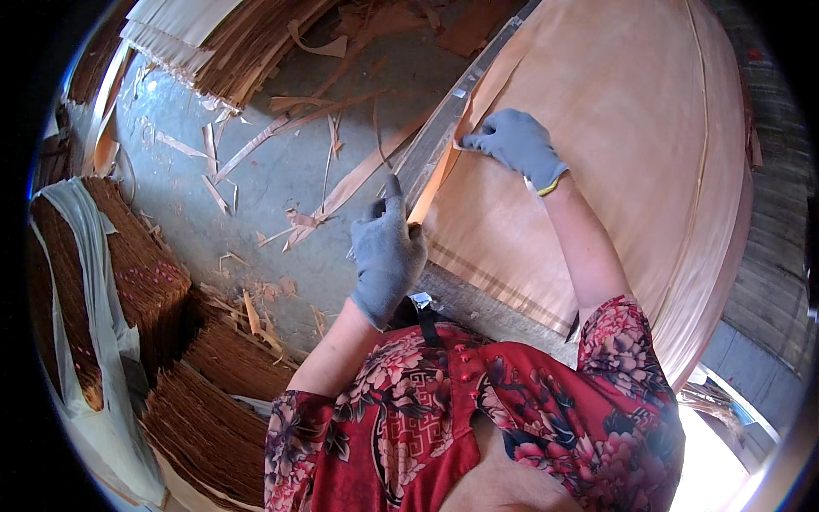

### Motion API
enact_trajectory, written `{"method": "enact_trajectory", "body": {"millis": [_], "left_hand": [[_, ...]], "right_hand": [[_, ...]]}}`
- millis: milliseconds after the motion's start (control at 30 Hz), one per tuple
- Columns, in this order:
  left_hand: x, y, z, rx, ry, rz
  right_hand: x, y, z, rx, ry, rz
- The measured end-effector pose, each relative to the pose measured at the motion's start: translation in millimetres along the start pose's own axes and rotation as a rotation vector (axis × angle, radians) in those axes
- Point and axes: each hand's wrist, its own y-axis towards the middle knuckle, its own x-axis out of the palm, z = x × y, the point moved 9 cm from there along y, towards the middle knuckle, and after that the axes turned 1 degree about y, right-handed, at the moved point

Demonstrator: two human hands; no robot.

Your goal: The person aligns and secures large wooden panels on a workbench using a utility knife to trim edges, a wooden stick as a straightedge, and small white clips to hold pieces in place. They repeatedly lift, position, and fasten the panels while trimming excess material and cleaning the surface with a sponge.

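A large stack of pale wood veneer sheets [589, 145] lies before me, to the right. Along its left edge runs a narrow orange-tan veneer strip [439, 181], folded up or partly loose; I cannot tell which. My left hand [388, 256], in a grey glove, is closed around the strip's near end, its index finger stretched along the edge. Farther up the same edge, my right hand [519, 147], gloved alike, pinches the strip between thumb and fingers. The left palm and anything else inside it are hidden.
Veneer scraps [358, 183] litter the grey floor [179, 115] at left. Brown veneer stacks [213, 410] stand at lower left, one with whitish plastic sheeting [90, 256] over it. Another veneer stack [213, 43] is at the far left. Dark boards [772, 256] lie at right.
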Motion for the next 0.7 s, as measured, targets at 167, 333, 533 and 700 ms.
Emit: {"method": "enact_trajectory", "body": {"millis": [167, 333, 533, 700], "left_hand": [[2, 1, -8, -0.035, -0.011, -0.087], [-55, 2, 43, 0.096, 0.135, 0.141], [-9, 8, 127, 0.517, 0.032, 0.068], [7, 49, 87, 0.258, 0.143, 0.094]], "right_hand": [[2, 1, -6, 0.016, -0.111, -0.077], [5, 1, -3, 0.062, -0.188, -0.150], [10, 8, -1, 0.002, -0.232, -0.093], [12, 7, 4, 0.052, -0.153, -0.126]]}}
